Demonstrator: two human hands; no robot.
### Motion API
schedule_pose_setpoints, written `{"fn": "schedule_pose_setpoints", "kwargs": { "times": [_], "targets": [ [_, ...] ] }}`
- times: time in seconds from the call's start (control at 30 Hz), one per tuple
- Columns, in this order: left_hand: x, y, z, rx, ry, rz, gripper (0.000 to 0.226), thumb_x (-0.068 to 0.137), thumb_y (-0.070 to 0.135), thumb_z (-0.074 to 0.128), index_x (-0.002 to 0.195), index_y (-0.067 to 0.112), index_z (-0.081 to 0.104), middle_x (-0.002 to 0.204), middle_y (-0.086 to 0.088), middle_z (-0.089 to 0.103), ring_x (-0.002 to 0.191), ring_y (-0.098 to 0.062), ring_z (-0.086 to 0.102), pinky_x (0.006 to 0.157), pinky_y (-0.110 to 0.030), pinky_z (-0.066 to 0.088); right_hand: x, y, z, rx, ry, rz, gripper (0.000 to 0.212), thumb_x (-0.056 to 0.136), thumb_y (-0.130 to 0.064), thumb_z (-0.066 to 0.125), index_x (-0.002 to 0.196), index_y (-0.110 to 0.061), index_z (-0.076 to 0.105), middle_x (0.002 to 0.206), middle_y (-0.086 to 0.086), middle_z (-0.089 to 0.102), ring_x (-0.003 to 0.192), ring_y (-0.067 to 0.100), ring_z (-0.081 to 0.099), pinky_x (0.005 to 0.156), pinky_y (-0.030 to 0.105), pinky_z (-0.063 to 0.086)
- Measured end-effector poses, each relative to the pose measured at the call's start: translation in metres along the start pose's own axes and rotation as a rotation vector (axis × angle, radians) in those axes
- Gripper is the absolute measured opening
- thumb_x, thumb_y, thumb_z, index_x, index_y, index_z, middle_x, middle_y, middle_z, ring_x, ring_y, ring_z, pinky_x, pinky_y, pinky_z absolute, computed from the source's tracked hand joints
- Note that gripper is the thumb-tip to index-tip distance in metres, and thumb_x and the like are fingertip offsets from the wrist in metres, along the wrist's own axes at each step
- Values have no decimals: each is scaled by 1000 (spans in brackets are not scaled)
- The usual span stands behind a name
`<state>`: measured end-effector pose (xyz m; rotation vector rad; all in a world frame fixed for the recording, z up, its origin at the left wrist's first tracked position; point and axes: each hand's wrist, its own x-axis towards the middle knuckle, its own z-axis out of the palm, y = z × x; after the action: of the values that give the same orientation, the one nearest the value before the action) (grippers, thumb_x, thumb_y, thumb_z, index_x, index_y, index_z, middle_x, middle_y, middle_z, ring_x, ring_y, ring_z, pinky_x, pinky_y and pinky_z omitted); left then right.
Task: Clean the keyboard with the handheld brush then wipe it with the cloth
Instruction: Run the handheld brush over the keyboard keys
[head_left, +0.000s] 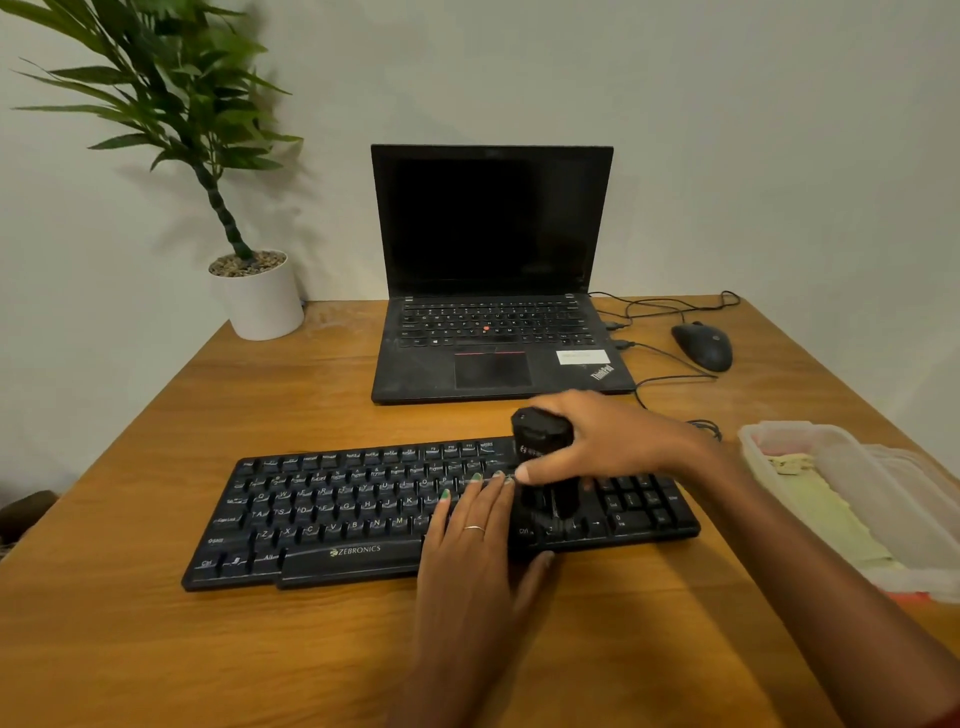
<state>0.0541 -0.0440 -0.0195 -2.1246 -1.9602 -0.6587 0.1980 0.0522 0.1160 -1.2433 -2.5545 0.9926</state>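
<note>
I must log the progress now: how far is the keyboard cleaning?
Nothing looks finished. In hand: the right hand grips the brush on the keyboard, near the arrow keys; the left hand rests flat on it. Left: the wiping; a pale cloth lies in the plastic container.

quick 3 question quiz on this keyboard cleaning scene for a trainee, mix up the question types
1. True or false: the left hand lies flat on the keyboard while the right hand grips the handheld brush.
2. Multiple choice: where is the cloth? A) on the laptop B) in the clear plastic container at the table's right edge C) under the keyboard
3. Fill in: the brush is working over the ____ part of the keyboard, near the arrow keys and number pad.

Key
1. True
2. B: the container holds the cloth.
3. right
</note>
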Motion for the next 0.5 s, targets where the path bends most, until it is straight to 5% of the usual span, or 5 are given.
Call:
{"fn": "schedule_pose_setpoints", "kwargs": {
  "times": [0.13, 0.27, 0.5],
  "targets": [
    [0, -1, 0, -6, -11, 6, 70, 83, 66, 37, 132, 20, 55, 132, 4, 59, 124, -12, 53, 114, -35, 27, -4, 14, -7, -4, 140, 45, 29, 79, -37, 73, 94, -22, 54, 89, -3, 64, 78, 14, 65, 66, 32, 56],
    [0, -1, 0, -1, -24, -6, 70, 84, 67, 36, 133, 20, 55, 133, 5, 59, 124, -12, 52, 111, -37, 30, -11, 16, -4, 112, -9, -32, 29, 80, -33, 73, 101, -18, 58, 94, 4, 67, 82, 21, 67, 70, 41, 55],
    [0, -1, 0, 23, -1, -2, 69, 83, 66, 36, 131, 20, 57, 131, 4, 60, 123, -12, 54, 105, -43, 31, -18, 23, -5, 160, 39, -83, 28, 82, -25, 72, 105, -16, 60, 100, 0, 66, 87, 10, 65, 73, 24, 56]
  ]
}}
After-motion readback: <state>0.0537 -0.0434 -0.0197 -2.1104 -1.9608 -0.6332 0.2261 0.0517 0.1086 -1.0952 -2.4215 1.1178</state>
